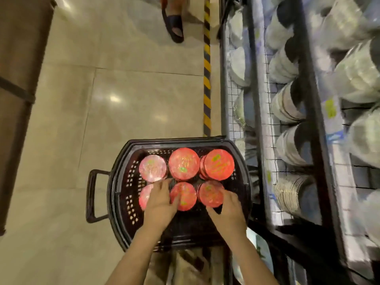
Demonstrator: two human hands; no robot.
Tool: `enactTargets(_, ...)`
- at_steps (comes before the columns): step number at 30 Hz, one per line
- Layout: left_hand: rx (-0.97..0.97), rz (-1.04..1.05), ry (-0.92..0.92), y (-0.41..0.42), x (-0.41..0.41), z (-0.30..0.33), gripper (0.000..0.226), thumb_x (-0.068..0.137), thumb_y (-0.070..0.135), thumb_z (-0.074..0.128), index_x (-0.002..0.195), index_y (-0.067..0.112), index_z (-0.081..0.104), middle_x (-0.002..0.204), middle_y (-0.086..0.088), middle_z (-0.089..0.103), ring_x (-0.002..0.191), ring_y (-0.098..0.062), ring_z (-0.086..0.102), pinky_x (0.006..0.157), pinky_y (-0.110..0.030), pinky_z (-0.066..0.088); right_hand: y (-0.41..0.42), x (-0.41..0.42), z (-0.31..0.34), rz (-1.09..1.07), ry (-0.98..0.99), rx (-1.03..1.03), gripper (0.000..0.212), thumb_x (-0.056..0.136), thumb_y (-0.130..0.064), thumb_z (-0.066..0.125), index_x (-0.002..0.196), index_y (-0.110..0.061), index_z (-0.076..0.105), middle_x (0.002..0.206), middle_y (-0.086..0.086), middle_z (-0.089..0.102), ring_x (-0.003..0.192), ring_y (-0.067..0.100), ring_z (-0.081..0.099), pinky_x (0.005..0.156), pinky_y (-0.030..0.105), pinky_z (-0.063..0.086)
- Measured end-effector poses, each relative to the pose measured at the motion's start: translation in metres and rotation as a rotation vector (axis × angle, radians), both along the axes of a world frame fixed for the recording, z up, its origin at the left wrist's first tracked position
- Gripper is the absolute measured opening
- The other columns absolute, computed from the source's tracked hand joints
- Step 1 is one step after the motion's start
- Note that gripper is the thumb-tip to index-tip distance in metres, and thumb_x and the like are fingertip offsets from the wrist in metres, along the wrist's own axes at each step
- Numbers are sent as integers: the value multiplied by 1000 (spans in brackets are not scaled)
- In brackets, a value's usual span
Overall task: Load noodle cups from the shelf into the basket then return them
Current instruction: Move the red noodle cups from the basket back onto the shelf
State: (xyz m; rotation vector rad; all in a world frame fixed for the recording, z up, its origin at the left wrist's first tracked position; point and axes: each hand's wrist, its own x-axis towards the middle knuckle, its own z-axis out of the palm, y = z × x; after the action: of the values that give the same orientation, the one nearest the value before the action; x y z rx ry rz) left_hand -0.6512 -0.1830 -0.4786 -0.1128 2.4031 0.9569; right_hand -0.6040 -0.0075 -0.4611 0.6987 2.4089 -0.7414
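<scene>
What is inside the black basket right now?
The basket holds six red-lidded noodle cups in two rows. The left hand partly covers the near-left cup; anything beneath is hidden.

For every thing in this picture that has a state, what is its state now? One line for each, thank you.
Basket: on the floor, holding six red-lidded cups in two rows.
Far-row cups: upright, lids sealed.
Near-row cups: upright, lids sealed.
Left hand: fingers spread, resting on the near left and middle cups.
Right hand: fingers curled at the near right cup.
Shelf: stacked with wrapped bowls or plates.
</scene>
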Motion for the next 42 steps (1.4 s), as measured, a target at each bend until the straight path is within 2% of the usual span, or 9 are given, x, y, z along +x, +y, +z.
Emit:
enactTargets(3, -49, -34, 7, 10, -21, -49, 64, 84, 31, 64, 137, 5, 39, 136, -16, 39, 121, -33, 45, 94, -36, 41, 14, -29, -47, -7, -3, 62, 71, 79, -34, 71, 139, -14, 38, 140, 8, 38, 126, 29, 42, 99, 37, 39)
enactTargets(8, -119, -87, 39, 20, -52, -118, 91, 76, 40, 72, 146, 14, 22, 153, -18, 7, 140, -32, 19, 111, -38, 29, 32, -69, -115, -145, 1, 131, 95, 72, -46, 75, 146, -16, 24, 149, 15, 23, 133, 33, 33, 105, 44, 37)
enactTargets(15, -134, -205, 93, 27, -66, -177, 116, 58, 43, 84, 148, 21, 15, 155, -17, -4, 141, -35, 12, 111, -40, 28, 36, -94, -160, -176, -36, 223, 123, 61, -60, 77, 150, -26, -2, 157, 10, -11, 145, 28, -8, 111, 61, 6)
enactTargets(23, -48, -160, 180, 25, -62, -181, 113, 51, 41, 87, 142, 25, 21, 147, -21, 16, 131, -41, 31, 91, -45, 46, 43, -93, -163, -151, 50, 207, 111, 65, -53, 77, 150, -28, 9, 156, 15, -4, 144, 33, 0, 112, 54, 16)
enactTargets(26, -70, -66, 114, 24, -62, -165, 109, 51, 45, 86, 143, 18, 34, 146, -19, 20, 130, -37, 32, 97, -42, 41, 44, -84, -153, -134, 27, 169, 101, 67, -53, 75, 148, -29, 20, 157, 13, 1, 144, 31, 3, 113, 52, 14)
enactTargets(29, -107, 14, -56, 13, -61, -146, 104, 53, 58, 81, 141, 26, 36, 142, -10, 24, 128, -28, 36, 97, -37, 40, 42, -68, -143, -50, -64, 129, 92, 66, -57, 72, 143, -29, 30, 155, 8, 10, 142, 28, 14, 113, 49, 16)
enactTargets(33, -196, -85, -252, -3, -57, -139, 96, 56, 69, 72, 138, 35, 37, 136, -7, 33, 124, -27, 43, 98, -37, 40, 36, -53, -151, 60, -218, 33, 88, 68, -63, 67, 142, -29, 35, 154, 6, 20, 139, 27, 23, 112, 49, 24)
enactTargets(38, -105, -30, -275, -3, -47, -166, 93, 65, 53, 75, 141, 23, 33, 142, -11, 32, 129, -27, 38, 102, -37, 37, 26, -48, -169, -60, -49, 55, 96, 69, -60, 69, 147, -24, 25, 156, 9, 16, 144, 27, 12, 115, 50, 17)
enactTargets(42, 41, 158, -261, 0, -26, -179, 118, 61, 47, 80, 148, 16, 7, 148, -10, 28, 134, -24, 33, 109, -39, 32, 18, -29, -176, -257, 6, 18, 112, 70, -48, 75, 151, -16, 6, 157, 13, 9, 144, 28, 12, 114, 51, 18)
